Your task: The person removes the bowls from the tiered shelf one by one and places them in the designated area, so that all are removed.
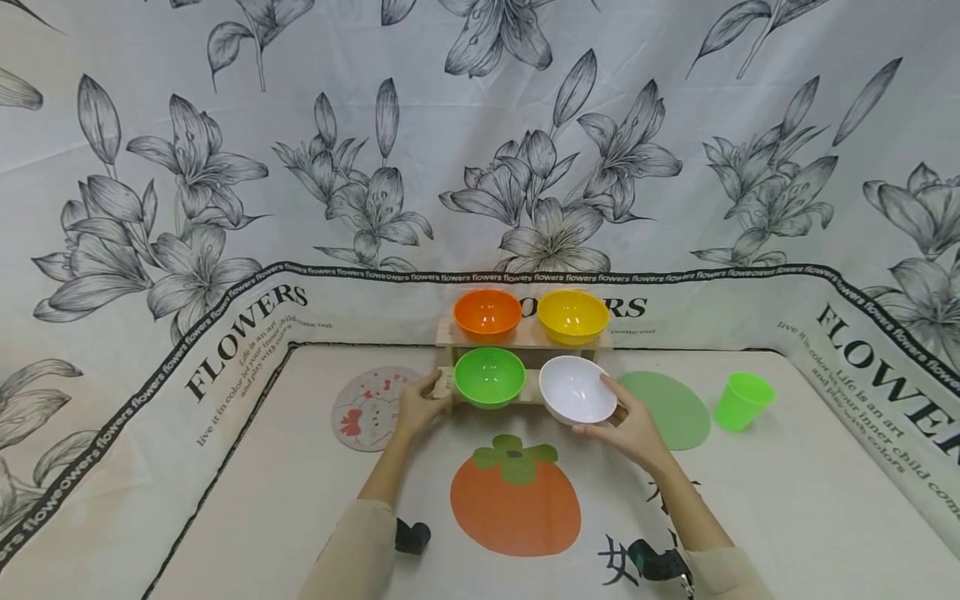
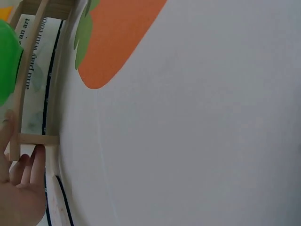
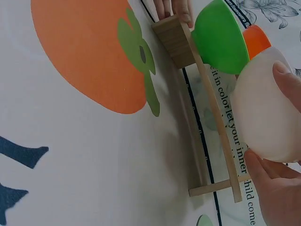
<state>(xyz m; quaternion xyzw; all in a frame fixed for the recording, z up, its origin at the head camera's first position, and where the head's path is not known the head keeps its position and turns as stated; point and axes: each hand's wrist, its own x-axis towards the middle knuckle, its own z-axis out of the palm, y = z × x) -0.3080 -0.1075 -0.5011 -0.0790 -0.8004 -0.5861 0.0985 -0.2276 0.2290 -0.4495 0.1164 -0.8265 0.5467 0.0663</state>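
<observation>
My right hand point(image 1: 633, 427) holds a white bowl point(image 1: 577, 390) by its right side, thumb at the rim and fingers lower down. The bowl is at the right part of the lower tier of a wooden two-tier rack point(image 1: 532, 390); whether it touches the shelf I cannot tell. With my left hand point(image 1: 420, 408) I grip the left end of that lower tier, fingers beneath it in the left wrist view. A green bowl point(image 1: 490, 377) sits on the lower tier close to my left hand. Behind, an orange bowl point(image 1: 487, 314) and a yellow bowl point(image 1: 573, 317) stand on the upper tier.
A bright green cup point(image 1: 744, 402) stands on the right of the table. The tablecloth point(image 1: 300, 467) bears a printed persimmon point(image 1: 516, 508), a green circle point(image 1: 667, 410) and a pinkish patterned circle point(image 1: 375, 410). A flower-printed cloth hangs behind the rack.
</observation>
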